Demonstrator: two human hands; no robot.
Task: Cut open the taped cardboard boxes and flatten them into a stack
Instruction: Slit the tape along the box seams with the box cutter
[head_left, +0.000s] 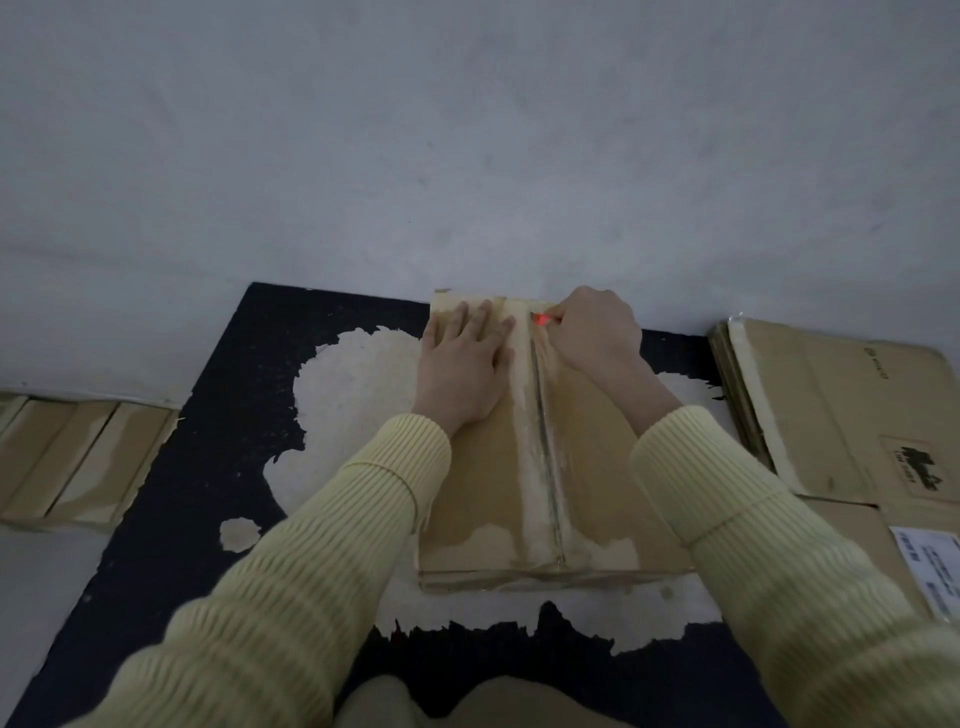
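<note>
A taped brown cardboard box (483, 493) lies on a worn black mat, its taped centre seam (545, 441) running away from me. My left hand (465, 364) presses flat on the box's left flap near the far end, fingers straight. My right hand (592, 332) grips a red-orange cutter (540, 319) whose tip meets the seam at the far end of the box. Most of the cutter is hidden inside my fist.
A stack of flattened cardboard (831, 410) lies at the right, with another labelled box (883, 551) below it. More taped boxes (78, 457) sit at the left. The black mat (218, 415) has torn white patches. A pale wall rises just behind the box.
</note>
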